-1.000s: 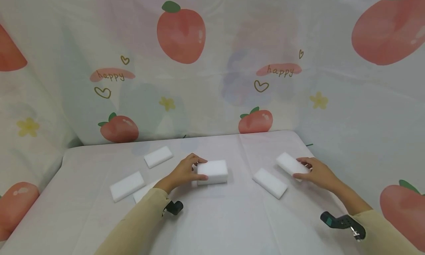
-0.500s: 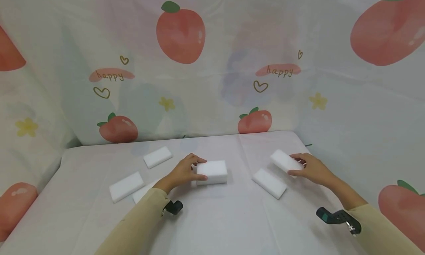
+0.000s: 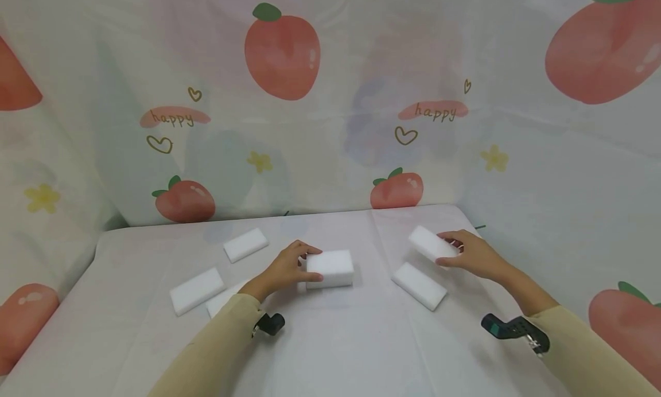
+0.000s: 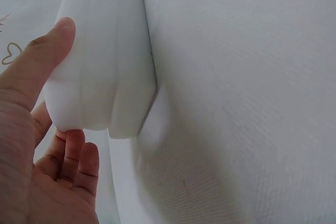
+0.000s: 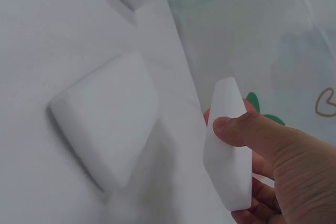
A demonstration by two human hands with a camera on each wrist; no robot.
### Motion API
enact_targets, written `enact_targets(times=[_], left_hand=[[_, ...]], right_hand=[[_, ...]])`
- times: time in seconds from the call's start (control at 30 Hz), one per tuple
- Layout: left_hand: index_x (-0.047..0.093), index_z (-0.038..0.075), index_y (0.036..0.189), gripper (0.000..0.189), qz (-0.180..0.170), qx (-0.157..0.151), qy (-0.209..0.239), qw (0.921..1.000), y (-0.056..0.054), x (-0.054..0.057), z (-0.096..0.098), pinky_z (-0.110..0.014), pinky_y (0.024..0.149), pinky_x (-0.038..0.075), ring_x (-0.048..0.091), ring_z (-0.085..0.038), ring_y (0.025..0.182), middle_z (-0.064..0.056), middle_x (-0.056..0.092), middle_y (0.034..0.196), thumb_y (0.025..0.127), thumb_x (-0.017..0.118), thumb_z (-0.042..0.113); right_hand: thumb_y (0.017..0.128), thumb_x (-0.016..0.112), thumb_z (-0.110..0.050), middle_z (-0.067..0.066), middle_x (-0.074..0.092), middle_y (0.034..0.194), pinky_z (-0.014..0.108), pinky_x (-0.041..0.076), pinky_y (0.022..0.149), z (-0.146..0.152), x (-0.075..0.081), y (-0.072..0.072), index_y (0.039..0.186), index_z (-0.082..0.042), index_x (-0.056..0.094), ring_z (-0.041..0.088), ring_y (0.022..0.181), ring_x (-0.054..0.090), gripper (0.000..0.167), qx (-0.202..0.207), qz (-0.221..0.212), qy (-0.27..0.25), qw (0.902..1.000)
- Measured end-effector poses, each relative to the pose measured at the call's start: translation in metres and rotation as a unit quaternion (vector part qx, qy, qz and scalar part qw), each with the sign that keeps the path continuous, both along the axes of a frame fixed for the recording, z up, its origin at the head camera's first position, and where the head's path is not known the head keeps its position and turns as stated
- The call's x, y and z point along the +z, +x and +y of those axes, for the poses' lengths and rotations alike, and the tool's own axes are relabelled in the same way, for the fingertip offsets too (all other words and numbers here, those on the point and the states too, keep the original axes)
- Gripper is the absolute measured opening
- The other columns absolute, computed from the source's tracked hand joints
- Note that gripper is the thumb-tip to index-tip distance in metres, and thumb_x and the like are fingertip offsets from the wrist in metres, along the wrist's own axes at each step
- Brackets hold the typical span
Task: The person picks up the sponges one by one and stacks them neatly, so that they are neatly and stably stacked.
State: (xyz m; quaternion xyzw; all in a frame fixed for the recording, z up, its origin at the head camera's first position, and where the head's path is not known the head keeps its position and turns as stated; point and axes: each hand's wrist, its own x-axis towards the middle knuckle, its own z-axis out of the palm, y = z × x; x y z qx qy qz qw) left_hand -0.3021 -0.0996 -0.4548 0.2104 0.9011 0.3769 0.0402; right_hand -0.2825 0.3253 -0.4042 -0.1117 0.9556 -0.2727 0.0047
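Observation:
A stack of white sponge blocks (image 3: 331, 267) sits on the white-covered table in the middle. My left hand (image 3: 281, 269) grips its left end, thumb on the near side and fingers on the far side. Layers of the stack (image 4: 97, 56) show in the left wrist view, the lowest set slightly off from those above. To the right, my right hand (image 3: 477, 255) pinches one white sponge (image 3: 431, 244) between thumb and fingers, raised above the table. In the right wrist view the thumb presses the face of this sponge (image 5: 228, 156). Another sponge (image 3: 419, 285) lies flat just below it.
Left of the stack lie more white sponges: one at the back (image 3: 246, 245), one nearer (image 3: 198, 291), and one partly hidden (image 3: 223, 300) behind the left forearm. A fruit-printed curtain (image 3: 330, 144) encloses the table (image 3: 351, 351) at the back and sides.
My right hand has lifted its sponge and carried it left and away from me, toward the stack. The left hand and the stack have stayed in place.

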Motion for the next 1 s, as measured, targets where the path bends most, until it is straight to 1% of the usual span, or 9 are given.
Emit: enact_targets(times=[0.23, 0.5, 0.77, 0.87, 1.0], left_hand=[[0.065, 0.017, 0.127, 0.06, -0.004, 0.006, 0.0, 1.0, 0.001, 0.0, 0.001, -0.036, 0.09, 0.048, 0.054, -0.019, 0.106, 0.0, 0.056, 0.115, 0.074, 0.088, 0.031], [0.065, 0.017, 0.127, 0.061, -0.005, 0.009, 0.004, 0.9999, 0.0, -0.002, 0.001, -0.038, 0.091, 0.049, 0.054, -0.02, 0.106, -0.001, 0.056, 0.115, 0.073, 0.088, 0.033], [0.065, 0.017, 0.127, 0.061, -0.002, 0.008, 0.006, 0.9999, 0.0, -0.002, 0.001, -0.038, 0.092, 0.049, 0.054, -0.02, 0.107, 0.0, 0.056, 0.115, 0.073, 0.088, 0.031], [0.065, 0.017, 0.127, 0.061, -0.002, 0.009, 0.009, 0.9999, 0.001, -0.002, 0.001, -0.038, 0.092, 0.048, 0.054, -0.02, 0.107, -0.001, 0.056, 0.115, 0.073, 0.088, 0.03], [0.065, 0.016, 0.127, 0.061, -0.001, 0.008, 0.009, 0.9999, 0.002, -0.001, 0.001, -0.038, 0.091, 0.048, 0.054, -0.02, 0.107, 0.0, 0.056, 0.115, 0.073, 0.088, 0.03]], right_hand=[[0.082, 0.08, -0.031, 0.024, 0.054, 0.119, 0.04, 0.053, 0.078, -0.013, 0.003, -0.007, 0.135, 0.006, 0.051, 0.034, 0.1, 0.053, 0.071, 0.01, 0.002, 0.001, 0.9999], [0.081, 0.081, -0.03, 0.021, 0.055, 0.119, 0.037, 0.051, 0.077, -0.024, 0.008, -0.016, 0.135, 0.004, 0.052, 0.032, 0.101, 0.053, 0.07, 0.032, 0.007, -0.007, 0.9994], [0.081, 0.081, -0.034, 0.02, 0.056, 0.119, 0.038, 0.052, 0.08, -0.043, 0.016, -0.021, 0.136, 0.003, 0.052, 0.032, 0.102, 0.053, 0.072, 0.05, 0.008, -0.002, 0.9987], [0.081, 0.081, -0.031, 0.021, 0.056, 0.119, 0.04, 0.053, 0.081, -0.051, 0.02, -0.023, 0.136, 0.003, 0.052, 0.032, 0.102, 0.054, 0.071, 0.059, 0.009, -0.004, 0.9982], [0.082, 0.081, -0.026, 0.02, 0.056, 0.12, 0.039, 0.051, 0.081, -0.061, 0.025, -0.026, 0.136, 0.003, 0.053, 0.031, 0.102, 0.055, 0.067, 0.075, 0.01, -0.01, 0.9971]])
